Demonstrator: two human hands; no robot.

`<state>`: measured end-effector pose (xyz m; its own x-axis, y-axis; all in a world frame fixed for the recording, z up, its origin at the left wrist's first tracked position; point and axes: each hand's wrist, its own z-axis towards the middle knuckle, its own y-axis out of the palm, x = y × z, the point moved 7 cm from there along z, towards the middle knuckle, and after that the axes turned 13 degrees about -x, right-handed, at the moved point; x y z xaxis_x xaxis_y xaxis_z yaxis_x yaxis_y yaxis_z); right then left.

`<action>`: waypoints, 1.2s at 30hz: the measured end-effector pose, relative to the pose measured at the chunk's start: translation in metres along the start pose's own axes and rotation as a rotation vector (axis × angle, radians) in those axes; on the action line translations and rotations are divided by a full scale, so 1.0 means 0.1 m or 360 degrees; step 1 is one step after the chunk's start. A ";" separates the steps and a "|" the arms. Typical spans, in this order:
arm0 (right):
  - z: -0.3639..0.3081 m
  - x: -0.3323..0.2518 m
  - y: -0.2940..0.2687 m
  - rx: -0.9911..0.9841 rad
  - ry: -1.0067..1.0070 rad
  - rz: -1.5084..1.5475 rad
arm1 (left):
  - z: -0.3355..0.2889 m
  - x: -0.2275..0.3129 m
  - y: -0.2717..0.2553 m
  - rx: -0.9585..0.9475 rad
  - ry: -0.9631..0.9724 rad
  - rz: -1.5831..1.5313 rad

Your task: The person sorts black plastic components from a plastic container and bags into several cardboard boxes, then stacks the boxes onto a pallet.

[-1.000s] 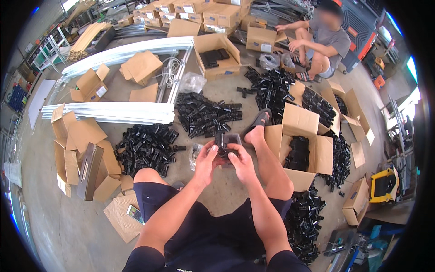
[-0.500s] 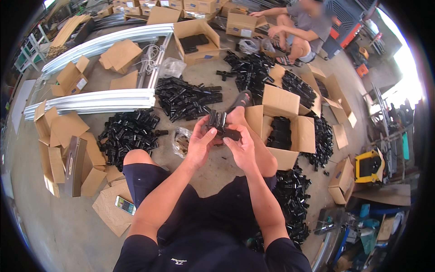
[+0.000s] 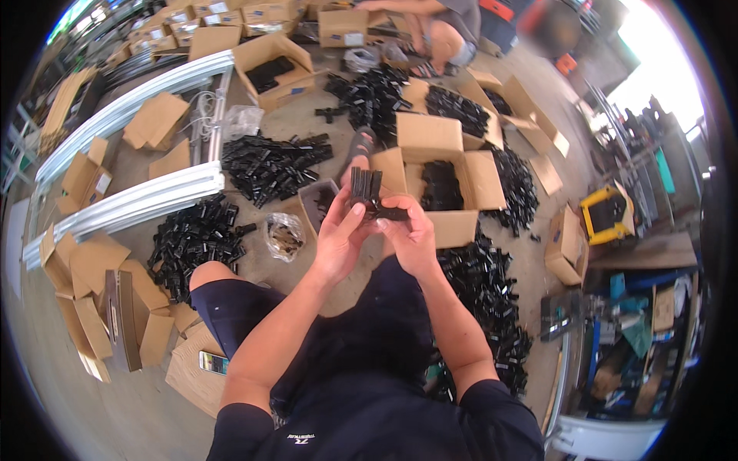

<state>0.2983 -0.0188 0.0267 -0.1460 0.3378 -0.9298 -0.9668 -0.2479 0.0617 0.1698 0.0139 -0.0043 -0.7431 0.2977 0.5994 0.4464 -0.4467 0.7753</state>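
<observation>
Both my hands are held out in front of me, above my knees. My left hand [image 3: 341, 233] is closed round a black plastic fitting [image 3: 366, 184], whose upright prongs stick up past the thumb. My right hand [image 3: 410, 232] pinches the sideways arm [image 3: 393, 213] of the same black cluster. Whether this is one piece or two pressed together I cannot tell. An open cardboard box [image 3: 463, 227] with black parts inside stands just beyond my right hand. Beside my left hand are a small open box [image 3: 305, 201] and a clear plastic bag [image 3: 283, 236] of small brownish pieces.
Heaps of black fittings [image 3: 273, 163] lie on the floor, left [image 3: 198, 240] and right [image 3: 480, 300]. White metal profiles [image 3: 131, 201] and torn cardboard [image 3: 100, 261] are at left. A phone [image 3: 213, 363] rests on cardboard. Another person [image 3: 444, 38] crouches at the far side.
My view has swung to the right, so the surroundings sit further left. The small box beside my left hand has come into sight. Both hands still grip the black fitting.
</observation>
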 end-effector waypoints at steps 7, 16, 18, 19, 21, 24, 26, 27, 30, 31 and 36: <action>-1.16 -0.21 -1.06 0.0725 0.0344 -0.0394 | -0.11 -0.40 0.23 0.0009 -0.0498 0.0374; -3.40 0.02 -2.48 0.1621 0.0767 -0.0603 | -0.79 0.33 0.06 -0.0102 -0.0498 0.0693; -3.61 0.05 -2.62 0.1700 0.0745 -0.0547 | -0.92 0.61 -0.09 -0.0057 -0.0435 0.0767; -3.66 0.06 -2.66 0.1724 0.0711 -0.0554 | -1.00 0.74 -0.17 -0.0004 -0.0386 0.0776; -3.77 0.11 -2.77 0.1774 0.0669 -0.0521 | -1.15 0.98 -0.41 0.0080 -0.0334 0.0792; -3.85 0.18 -2.92 0.1769 0.0566 -0.0478 | -1.35 1.38 -0.57 0.0194 -0.0241 0.0884; -3.81 0.17 -2.92 0.1721 0.0530 -0.0434 | -1.45 1.64 -0.64 0.0347 -0.0117 0.1014; -3.71 0.18 -2.88 0.1707 0.0509 -0.0411 | -1.51 1.80 -0.65 0.0397 -0.0073 0.1083; -3.73 0.15 -2.83 0.1750 0.0481 -0.0352 | -1.52 1.92 -0.65 0.0443 -0.0042 0.1197; -3.71 0.15 -2.83 0.1774 0.0481 -0.0322 | -1.50 1.92 -0.62 0.0447 -0.0042 0.1229; -3.68 0.23 -2.90 0.1867 0.0573 -0.0443 | -1.30 1.63 -0.46 0.0331 -0.0179 0.1300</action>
<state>0.6523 -0.2739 -0.1458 -0.0210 -0.0632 -0.9978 -0.5869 0.8088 -0.0389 -0.0364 -0.0265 0.0322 -0.0984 0.0363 0.9945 0.9118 -0.3970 0.1047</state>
